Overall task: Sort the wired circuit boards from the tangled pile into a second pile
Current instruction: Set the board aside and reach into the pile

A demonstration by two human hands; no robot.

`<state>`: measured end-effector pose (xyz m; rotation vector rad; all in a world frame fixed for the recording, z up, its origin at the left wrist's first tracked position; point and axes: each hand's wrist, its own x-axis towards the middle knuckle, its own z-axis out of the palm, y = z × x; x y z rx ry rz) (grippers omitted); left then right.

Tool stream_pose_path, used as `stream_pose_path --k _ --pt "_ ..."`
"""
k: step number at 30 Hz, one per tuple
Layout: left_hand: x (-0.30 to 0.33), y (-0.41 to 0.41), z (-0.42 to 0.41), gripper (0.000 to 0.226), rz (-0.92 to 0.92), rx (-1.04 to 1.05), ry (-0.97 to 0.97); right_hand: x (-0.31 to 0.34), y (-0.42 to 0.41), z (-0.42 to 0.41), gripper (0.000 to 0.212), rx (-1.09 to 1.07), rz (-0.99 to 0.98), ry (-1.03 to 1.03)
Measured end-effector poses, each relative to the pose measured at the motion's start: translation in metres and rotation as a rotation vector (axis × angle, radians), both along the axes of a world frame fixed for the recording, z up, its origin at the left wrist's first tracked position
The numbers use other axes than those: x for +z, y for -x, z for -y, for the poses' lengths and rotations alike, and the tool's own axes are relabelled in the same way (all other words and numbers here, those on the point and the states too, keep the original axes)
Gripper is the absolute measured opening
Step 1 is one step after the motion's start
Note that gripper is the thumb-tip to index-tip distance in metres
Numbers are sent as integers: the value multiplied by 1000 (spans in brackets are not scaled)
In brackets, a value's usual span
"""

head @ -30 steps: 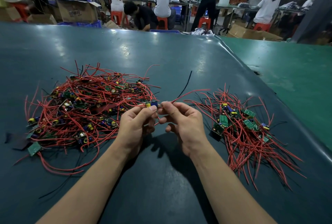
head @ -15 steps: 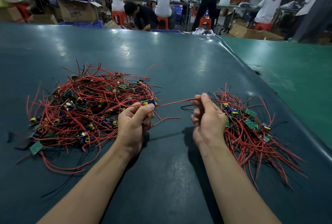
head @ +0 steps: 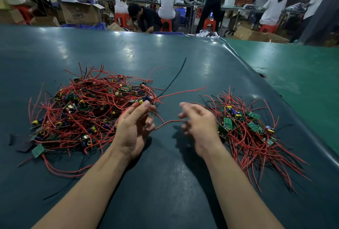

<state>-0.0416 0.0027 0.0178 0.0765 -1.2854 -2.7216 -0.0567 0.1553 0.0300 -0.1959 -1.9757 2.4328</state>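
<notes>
My right hand [head: 199, 120] has let go of the red lead and hangs open, blurred, at 9 o'clock of the sorted pile [head: 251, 133]. My left hand [head: 135, 118] still pinches the board [head: 144, 100] at the tangled pile's [head: 88, 111] 3 o'clock edge; it isn't sorted yet.

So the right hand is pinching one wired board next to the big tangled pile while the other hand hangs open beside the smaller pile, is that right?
Not quite: the hands are swapped. In the head view the left hand pinches the wired board next to the big tangled pile, and the right hand, blurred, hangs open holding nothing beside the smaller pile.
</notes>
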Motion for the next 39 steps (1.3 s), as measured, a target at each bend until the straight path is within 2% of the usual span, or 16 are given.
stream_pose_path --k 2,4,8,13,20,22,25,27,30,33,36,39 --pt "-1 -1 -2 9 -11 -8 52 -2 -8 14 15 246 -18 -53" --pt "-3 -3 -6 11 -22 -45 90 -4 -12 22 11 326 -78 24" --pt "-3 -5 -10 6 -71 -41 265 -6 -10 22 21 136 -143 41" --pt "0 -6 -9 10 -37 -24 260 -4 1 9 28 -11 -178 167" --pt "1 -2 -5 20 7 -15 141 -2 15 -11 29 -253 -128 363" --pt "1 -2 -5 14 2 -19 132 -3 15 -10 33 -298 -119 404" --pt "2 -2 2 6 22 -18 5 1 17 -16 35 -409 -117 509" --pt "3 -2 8 8 36 -37 -91 3 17 -19 37 -415 -147 492" --pt "3 -4 9 17 73 -161 -162 0 10 -9 32 -170 -122 261" --pt "4 -7 3 18 90 -289 -89 -4 0 9 34 174 -75 33" --pt "4 -12 0 19 78 -398 50 -3 -5 11 60 434 -17 34" --pt "2 -15 -3 12 133 -442 229 -3 -9 6 75 549 -17 -43"
